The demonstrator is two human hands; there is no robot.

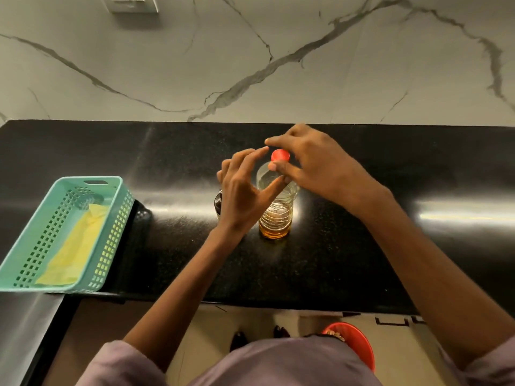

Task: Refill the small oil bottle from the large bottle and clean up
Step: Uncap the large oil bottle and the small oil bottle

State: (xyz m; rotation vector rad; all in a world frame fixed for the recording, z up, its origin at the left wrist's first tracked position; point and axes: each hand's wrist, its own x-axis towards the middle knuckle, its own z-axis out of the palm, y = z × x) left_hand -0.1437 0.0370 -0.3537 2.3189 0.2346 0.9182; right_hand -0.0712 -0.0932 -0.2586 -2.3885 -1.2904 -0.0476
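Observation:
A large clear bottle (276,215) with a little amber oil at its bottom stands upright on the black counter (362,246), mid-frame. It wears a red cap (280,155). My right hand (315,162) comes in from the right and pinches that cap, thumb on the near side and fingers behind it. My left hand (242,190) is beside the bottle's left shoulder with fingers spread, its thumb lying against the clear wall. A small dark bottle (218,203) stands just left of the large one, mostly hidden behind my left hand.
A teal perforated basket (111,246) sits at the counter's left end with a yellow cloth (75,246) inside. A marble wall with an outlet (131,2) backs the counter. On the floor below the front edge stands a red bucket (359,346).

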